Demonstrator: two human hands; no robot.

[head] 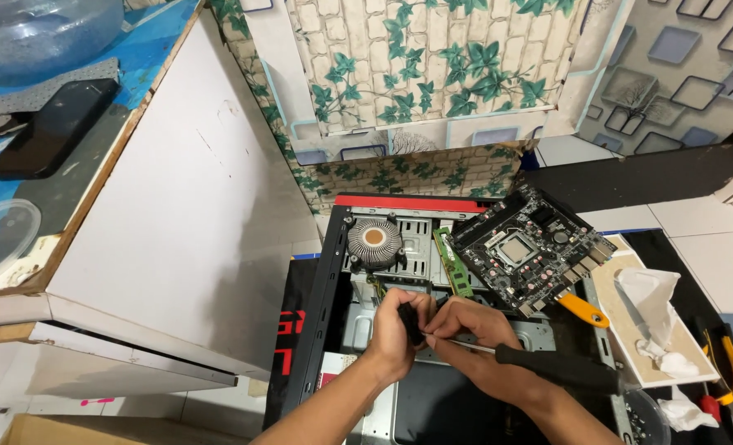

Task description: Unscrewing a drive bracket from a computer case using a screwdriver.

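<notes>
Both hands [432, 330] meet over an open computer case [325, 297] on the floor.

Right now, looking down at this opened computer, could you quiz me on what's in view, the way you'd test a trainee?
1. True or false: the motherboard lies flat, screwed into the computer case.
2. Which hand holds the black-handled screwdriver?
A. left hand
B. right hand
C. neither
3. What round part sits in the case near its top left, beside the green memory stick?

Key
1. False: it rests tilted across the case's upper right edge.
2. B; the left hand grips a small black part, too hidden to name.
3. The round finned cooler with a copper centre.
</notes>
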